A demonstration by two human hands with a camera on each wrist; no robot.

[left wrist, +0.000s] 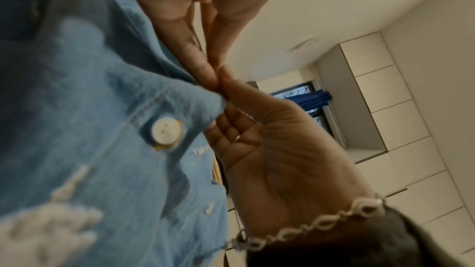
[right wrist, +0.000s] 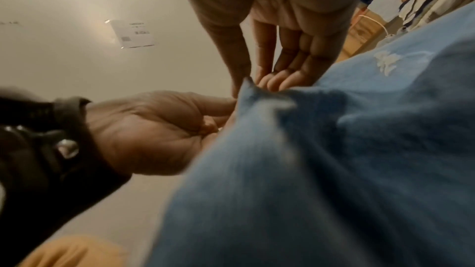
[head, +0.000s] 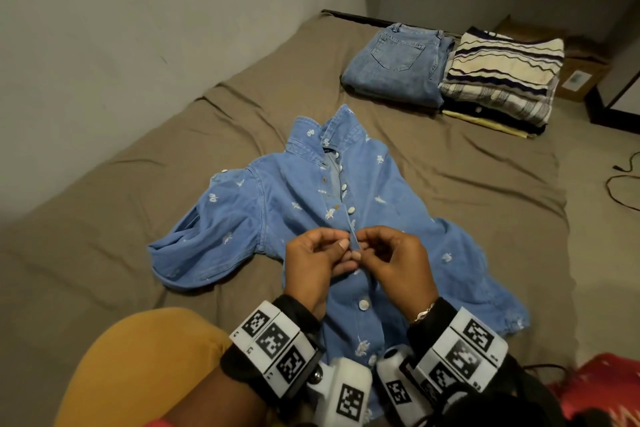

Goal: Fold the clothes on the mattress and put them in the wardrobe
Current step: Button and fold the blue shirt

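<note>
A light blue denim shirt [head: 298, 198] with white embroidery and white buttons lies front-up on the brown mattress [head: 138, 184], collar pointing away from me. My left hand [head: 341, 250] and right hand [head: 367, 248] meet at the middle of its button placket, and each pinches the fabric edge there. In the left wrist view my left hand's fingers [left wrist: 195, 58] and my right hand [left wrist: 257, 139] hold a raised fold of the shirt [left wrist: 77, 129] just above a white button [left wrist: 165, 131]. The right wrist view shows both hands pinching the shirt's edge [right wrist: 257, 92].
Folded jeans [head: 398, 62] and a stack of folded clothes topped by a striped sweater [head: 502, 76] sit at the mattress's far end. A wall runs along the left. A cardboard box [head: 581, 76] and a cable [head: 620, 184] lie on the floor at right. White wardrobe doors [left wrist: 385, 109] show in the left wrist view.
</note>
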